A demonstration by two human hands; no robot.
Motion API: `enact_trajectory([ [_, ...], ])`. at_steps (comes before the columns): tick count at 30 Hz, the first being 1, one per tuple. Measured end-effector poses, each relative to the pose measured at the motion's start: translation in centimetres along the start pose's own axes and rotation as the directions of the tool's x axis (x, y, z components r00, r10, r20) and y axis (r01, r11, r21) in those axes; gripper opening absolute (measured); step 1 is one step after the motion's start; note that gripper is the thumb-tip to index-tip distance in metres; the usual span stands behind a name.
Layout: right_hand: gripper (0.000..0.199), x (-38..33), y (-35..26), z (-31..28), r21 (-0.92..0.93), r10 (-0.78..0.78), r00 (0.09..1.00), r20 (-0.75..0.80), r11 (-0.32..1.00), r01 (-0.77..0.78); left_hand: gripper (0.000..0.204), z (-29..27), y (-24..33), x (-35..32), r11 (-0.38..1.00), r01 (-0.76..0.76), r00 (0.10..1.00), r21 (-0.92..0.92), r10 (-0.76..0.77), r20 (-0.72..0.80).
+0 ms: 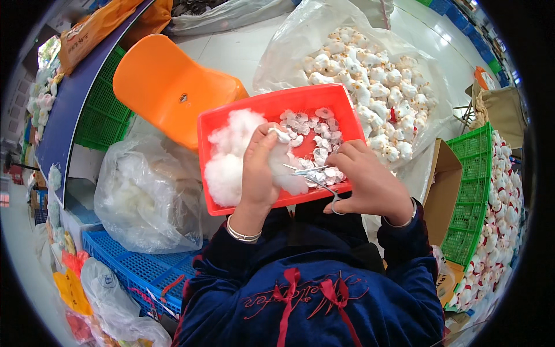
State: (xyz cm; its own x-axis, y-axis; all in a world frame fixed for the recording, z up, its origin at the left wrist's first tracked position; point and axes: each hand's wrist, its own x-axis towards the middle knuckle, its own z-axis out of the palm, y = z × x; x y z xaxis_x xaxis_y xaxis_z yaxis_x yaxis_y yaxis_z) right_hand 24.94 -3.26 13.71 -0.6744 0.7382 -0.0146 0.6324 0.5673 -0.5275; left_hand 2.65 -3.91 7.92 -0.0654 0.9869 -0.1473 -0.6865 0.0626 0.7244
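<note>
Tweezers (309, 171) gripped in right hand (370, 184), frame centre; left hand (260, 170) pinched small white toy (283, 135) over red tray (231, 124) of stuffing (231, 156).

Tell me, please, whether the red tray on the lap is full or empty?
Partly full: the red tray holds white stuffing on its left and small white pieces on its right.

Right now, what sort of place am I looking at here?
Most likely a small soft-toy workshop. A red tray on the lap holds white stuffing and small toy shells; the right hand works metal forceps. A clear bag of finished white toys lies beyond.
</note>
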Motion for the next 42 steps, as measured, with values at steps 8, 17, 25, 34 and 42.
enact_trajectory([
  [8,0.043,-0.3,2.1,0.0,0.241,-0.101,0.990,0.102,0.968,0.074,0.017,-0.5,-0.1,-0.6,0.998,0.011,1.000,-0.056,-0.011,-0.012],
  [17,0.036,-4.1,4.1,-0.9,0.218,0.225,0.956,-0.190,0.959,-0.182,0.012,-1.5,0.1,-0.1,0.968,-0.010,1.000,0.252,0.017,-0.024],
  [25,0.037,-3.4,3.1,-0.4,0.106,0.297,0.945,-0.136,0.953,-0.284,0.009,-2.2,-0.5,-0.7,0.917,-0.149,0.951,0.370,0.030,0.309],
  [34,0.049,-3.8,3.0,-0.9,0.115,0.214,0.974,-0.068,0.972,-0.206,0.010,-1.2,0.6,-1.0,0.891,-0.099,0.963,0.444,-0.027,0.269],
  [42,0.055,-3.4,3.9,-1.5,0.319,0.015,0.999,-0.033,0.948,-0.004,0.006,-2.1,1.1,-1.1,0.933,-0.162,0.888,0.320,-0.004,0.461],
])
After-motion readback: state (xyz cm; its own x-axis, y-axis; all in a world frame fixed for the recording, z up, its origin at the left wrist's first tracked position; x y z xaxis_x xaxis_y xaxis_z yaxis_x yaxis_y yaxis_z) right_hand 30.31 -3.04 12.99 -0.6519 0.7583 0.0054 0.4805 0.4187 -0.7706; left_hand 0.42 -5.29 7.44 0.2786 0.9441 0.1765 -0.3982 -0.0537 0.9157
